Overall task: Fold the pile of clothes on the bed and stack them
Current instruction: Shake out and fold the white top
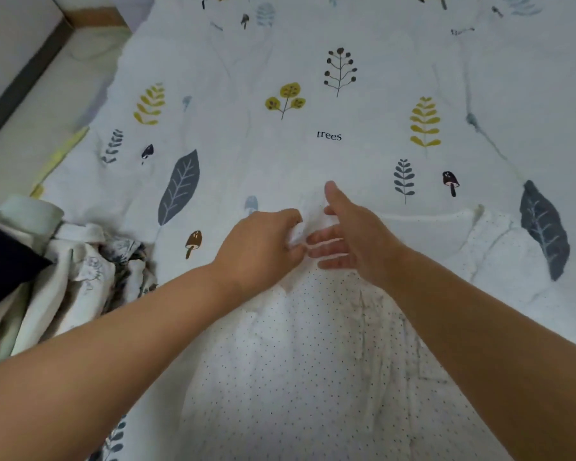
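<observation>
A white garment with small black dots lies spread on the bed in front of me, one part stretching to the right. My left hand pinches a bunched white fold at the garment's far end. My right hand is beside it, fingers straight and spread, thumb up, touching the same fold. A pile of crumpled clothes, cream and patterned with a dark navy piece, sits at the left edge.
The bed is covered by a white sheet printed with leaves, trees and mushrooms. The bed's left edge meets a pale floor and a wall skirting at upper left.
</observation>
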`<state>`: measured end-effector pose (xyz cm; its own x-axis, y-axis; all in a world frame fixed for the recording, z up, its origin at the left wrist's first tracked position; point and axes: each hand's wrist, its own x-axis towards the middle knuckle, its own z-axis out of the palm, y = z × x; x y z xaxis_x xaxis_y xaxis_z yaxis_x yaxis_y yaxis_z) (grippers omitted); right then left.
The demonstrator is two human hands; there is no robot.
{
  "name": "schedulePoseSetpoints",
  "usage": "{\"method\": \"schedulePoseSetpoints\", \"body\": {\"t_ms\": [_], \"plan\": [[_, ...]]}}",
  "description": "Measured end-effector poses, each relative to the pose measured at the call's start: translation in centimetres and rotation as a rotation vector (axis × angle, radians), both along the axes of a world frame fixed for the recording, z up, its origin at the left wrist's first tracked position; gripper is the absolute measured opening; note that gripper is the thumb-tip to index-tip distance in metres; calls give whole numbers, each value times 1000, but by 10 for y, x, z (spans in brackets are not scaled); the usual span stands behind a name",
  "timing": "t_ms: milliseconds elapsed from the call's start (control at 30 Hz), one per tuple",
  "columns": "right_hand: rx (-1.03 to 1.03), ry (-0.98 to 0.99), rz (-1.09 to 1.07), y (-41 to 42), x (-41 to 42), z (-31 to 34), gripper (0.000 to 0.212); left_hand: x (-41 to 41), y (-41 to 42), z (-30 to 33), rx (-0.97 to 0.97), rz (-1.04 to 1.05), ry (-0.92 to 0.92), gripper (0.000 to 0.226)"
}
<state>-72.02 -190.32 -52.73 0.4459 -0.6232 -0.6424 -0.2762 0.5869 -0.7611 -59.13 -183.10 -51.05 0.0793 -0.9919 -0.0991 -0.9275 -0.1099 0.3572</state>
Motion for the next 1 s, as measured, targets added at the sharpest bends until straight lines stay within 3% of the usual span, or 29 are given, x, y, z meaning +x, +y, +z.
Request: {"method": "schedulePoseSetpoints", "body": {"t_ms": [67, 133, 167, 233, 333, 400, 467, 567, 667, 733, 833, 900, 1000], "plan": [[156, -103, -6, -2, -2, -2, 43, -18, 3, 2, 154, -82, 121, 22], [-8, 27, 3, -6, -5, -10, 37, -25, 6, 2, 306, -139, 230, 32], [-112, 161, -9, -7, -6, -14, 47, -25, 7, 2, 311, -124, 245, 31], [-230, 333, -41, -7, -11, -21, 62, -17, 6, -4, 228, 11, 171, 25], [-247, 352, 6, -2, -17, -31, 70, -1, 3, -23, 125, 245, -25, 25], [-240, 330, 45, 2, -19, -37, 74, 4, -1, -35, 191, 354, 44, 35], [-249, 305, 57, 7, -19, -39, 75, 3, -5, -47, 286, 394, 228, 40], [-304, 346, 59, 11, -22, -43, 70, 2, -9, -60, 288, 417, 330, 15], [-655, 673, 185, 15, -25, -40, 57, 0, -14, -61, 231, 461, 156, 2], [-911, 738, 213, 25, -25, -37, 54, -7, -14, -59, 23, 368, 17, 29], [-1090, 689, 332, 42, -24, -44, 57, -13, -10, -66, -284, -41, -114, 52], [-1077, 772, 547, 51, -27, -57, 63, -10, -6, -76, -145, -198, -211, 55], [-1003, 917, 748, 53, -35, -80, 63, -2, -1, -100, 186, -203, -279, 57]]}}
